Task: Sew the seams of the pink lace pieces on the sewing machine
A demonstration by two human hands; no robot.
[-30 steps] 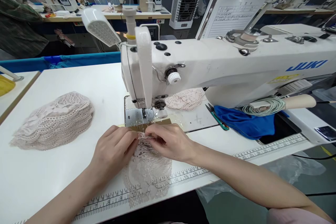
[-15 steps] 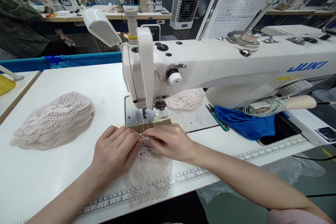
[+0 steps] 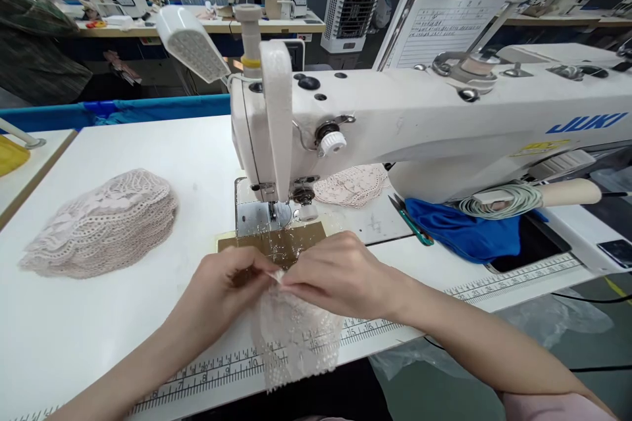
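The fingertips of the left hand [image 3: 224, 293] and the right hand [image 3: 340, 273] meet at the lower centre of the frame, pinched together on the top edge of a pale pink, sheer lace piece [image 3: 296, 335]. Both hands clamp the same small fold of lace between thumb and fingers, knuckles nearly touching. The lace hangs down from the pinch, lifted off the surface at its upper end, its lower edge draping over the printed ruler strip [image 3: 207, 375] along the front edge of the white work table [image 3: 99, 316].

Just above the hands lies a tan rectangular cardboard guide [image 3: 271, 241], and beyond it the metal needle plate [image 3: 257, 214] under the presser foot of the white industrial sewing machine [image 3: 419, 125], which fills the centre and right of the frame. Behind the needle area, under the machine arm, rests another small pink lace piece [image 3: 353, 185]. To its right lie green-handled snips [image 3: 412, 227] beside a crumpled blue cloth [image 3: 464, 230]. At the left middle of the frame sits a stack of pink lace pieces [image 3: 101, 223], well apart from the hands. A white lamp head [image 3: 190, 43] leans in at the upper left.
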